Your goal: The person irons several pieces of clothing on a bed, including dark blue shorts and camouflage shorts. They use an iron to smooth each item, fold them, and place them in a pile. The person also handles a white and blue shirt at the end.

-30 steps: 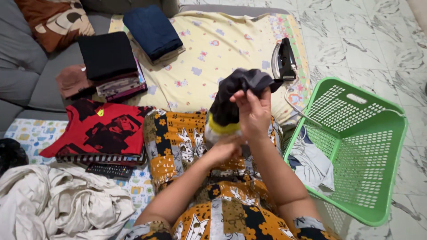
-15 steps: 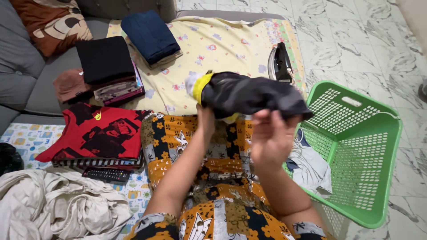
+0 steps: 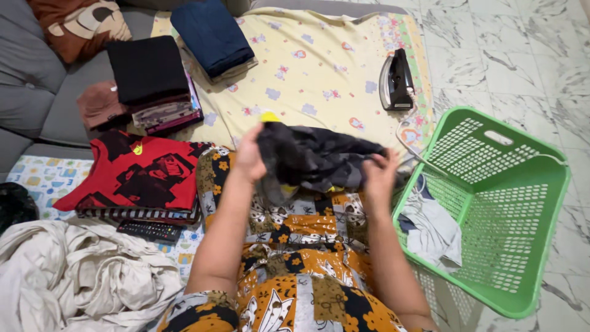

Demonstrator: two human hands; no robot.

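1. The left hand pinches one end of a dark grey garment with yellow trim; the right hand is closed on the opposite end, so the cloth spans the gap between the two grips, held over the lap

2. The garment sags and bunches between the hands, with a slack fold hanging below the left grip; a bit of yellow trim peeks out just above the left fingers and another low down near the right wrist

3. To handle it well, I judge that both pinches should sit on matching corners or seams, and the hands should draw apart evenly until the bunching flattens

4. Beyond the grips lies the yellow printed ironing cloth, with a black iron standing on it past the right hand

5. Just outside the right hand is a green laundry basket with pale clothes in it

6. Outside the left hand lie a folded red shirt on a stack, a remote control, and folded dark piles further off
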